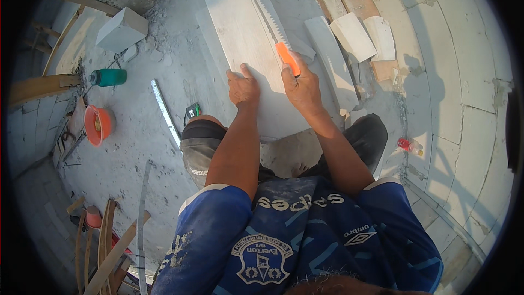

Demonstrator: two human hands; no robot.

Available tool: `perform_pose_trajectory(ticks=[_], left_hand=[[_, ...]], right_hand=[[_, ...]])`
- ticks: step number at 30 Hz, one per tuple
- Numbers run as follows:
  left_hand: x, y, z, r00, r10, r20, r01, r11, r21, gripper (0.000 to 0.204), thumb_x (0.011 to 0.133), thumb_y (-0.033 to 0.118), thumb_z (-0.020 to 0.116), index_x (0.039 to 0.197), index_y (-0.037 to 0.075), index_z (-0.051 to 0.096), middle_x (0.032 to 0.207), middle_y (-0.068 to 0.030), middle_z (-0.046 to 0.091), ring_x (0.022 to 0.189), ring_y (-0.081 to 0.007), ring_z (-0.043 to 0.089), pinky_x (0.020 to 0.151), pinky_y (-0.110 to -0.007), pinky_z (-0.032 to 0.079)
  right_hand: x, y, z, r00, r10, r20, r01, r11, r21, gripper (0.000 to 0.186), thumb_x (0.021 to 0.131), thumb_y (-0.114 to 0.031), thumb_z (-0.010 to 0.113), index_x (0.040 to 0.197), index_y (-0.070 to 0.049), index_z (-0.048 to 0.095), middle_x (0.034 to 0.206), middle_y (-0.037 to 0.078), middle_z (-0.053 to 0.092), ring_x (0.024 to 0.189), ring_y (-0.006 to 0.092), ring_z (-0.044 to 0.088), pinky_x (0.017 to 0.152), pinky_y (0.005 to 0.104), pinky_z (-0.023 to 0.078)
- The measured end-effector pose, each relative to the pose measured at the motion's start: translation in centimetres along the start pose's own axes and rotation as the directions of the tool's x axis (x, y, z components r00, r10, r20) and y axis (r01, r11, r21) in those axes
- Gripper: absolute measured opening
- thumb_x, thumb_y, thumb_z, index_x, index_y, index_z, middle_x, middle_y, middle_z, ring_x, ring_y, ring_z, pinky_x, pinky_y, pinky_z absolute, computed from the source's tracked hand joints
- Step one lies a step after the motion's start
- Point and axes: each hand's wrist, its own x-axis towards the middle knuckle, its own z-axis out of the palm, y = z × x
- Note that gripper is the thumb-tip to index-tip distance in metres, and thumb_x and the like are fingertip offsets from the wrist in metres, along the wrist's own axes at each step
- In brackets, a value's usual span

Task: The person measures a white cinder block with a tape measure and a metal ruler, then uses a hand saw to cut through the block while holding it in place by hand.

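Observation:
A long white building block (234, 22) lies in front of me, its top face in sunlight. My left hand (243, 86) grips its near left edge, fingers curled over the side. My right hand (303, 88) is closed around the orange handle of a hand saw (287, 59). The toothed blade runs away from me along the block's right side, tilted to the left, its teeth facing right. Whether the blade sits in a cut or only against the block, I cannot tell. Under the block is another pale slab, mostly hidden by it and my hands.
Cut block pieces (352, 37) and a long white strip (333, 63) lie at right, beside a block wall (461, 76). At left are a white block (123, 28), green jug (109, 77), orange bucket (99, 125), metal straightedge (165, 110), tape measure (193, 110) and wooden strips (112, 257).

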Motion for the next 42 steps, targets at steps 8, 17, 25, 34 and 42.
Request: perform_pose_trajectory(ticks=[8, 17, 25, 34, 42], left_hand=[[-0.2, 0.3, -0.2, 1.0, 0.007, -0.023, -0.007, 1.0, -0.019, 0.077, 0.103, 0.06, 0.038, 0.147, -0.003, 0.04, 0.128, -0.0301, 0.064, 0.118, -0.0464, 0.063, 0.1, -0.052, 0.049], [-0.2, 0.1, -0.2, 1.0, 0.008, -0.01, -0.009, 0.999, -0.037, 0.078, 0.103, 0.06, 0.038, 0.147, -0.003, 0.039, 0.129, -0.031, 0.063, 0.119, -0.0471, 0.062, 0.101, -0.052, 0.049], [0.0, 0.1, -0.2, 1.0, -0.013, 0.004, 0.013, 0.999, -0.039, 0.078, 0.102, 0.061, 0.038, 0.148, -0.002, 0.039, 0.13, -0.0311, 0.063, 0.12, -0.0467, 0.062, 0.101, -0.052, 0.048], [0.0, -0.3, 0.0, 0.999, 0.028, -0.017, -0.029, 0.999, -0.028, 0.078, 0.103, 0.062, 0.038, 0.149, -0.002, 0.037, 0.131, -0.0302, 0.06, 0.115, -0.0482, 0.064, 0.097, -0.053, 0.051], [-0.2, -0.1, -0.3, 1.0, 0.002, 0.006, -0.002, 0.998, -0.06, 0.079, 0.102, 0.062, 0.039, 0.148, -0.002, 0.04, 0.132, -0.0314, 0.061, 0.121, -0.0464, 0.061, 0.102, -0.052, 0.048]], right_hand=[[4.9, -0.1, 3.9, 0.999, 0.016, -0.035, -0.012, 0.996, 0.09, 0.049, 0.098, -0.028, 0.06, 0.136, 0.003, 0.058, 0.081, 0.025, 0.071, 0.074, 0.0427, 0.071, 0.069, 0.0445, 0.057], [-0.4, 2.0, 1.3, 0.998, 0.05, -0.03, -0.048, 0.996, 0.071, 0.047, 0.098, -0.026, 0.059, 0.135, 0.004, 0.058, 0.079, 0.024, 0.071, 0.075, 0.038, 0.073, 0.07, 0.0424, 0.058], [10.7, -0.8, 6.6, 0.998, 0.014, -0.064, -0.014, 1.0, 0.008, 0.048, 0.097, -0.032, 0.057, 0.132, 0.001, 0.061, 0.083, 0.027, 0.071, 0.082, 0.0446, 0.072, 0.074, 0.0483, 0.058], [-3.5, 2.6, 1.6, 0.999, 0.024, -0.041, -0.018, 0.988, 0.153, 0.048, 0.097, -0.028, 0.061, 0.134, 0.002, 0.06, 0.081, 0.023, 0.072, 0.079, 0.0358, 0.075, 0.074, 0.0403, 0.059], [11.9, -1.1, 7.0, 0.996, -0.033, -0.078, 0.034, 0.999, 0.006, 0.049, 0.097, -0.031, 0.056, 0.134, 0.002, 0.06, 0.092, 0.028, 0.072, 0.086, 0.0457, 0.071, 0.078, 0.0467, 0.057]])
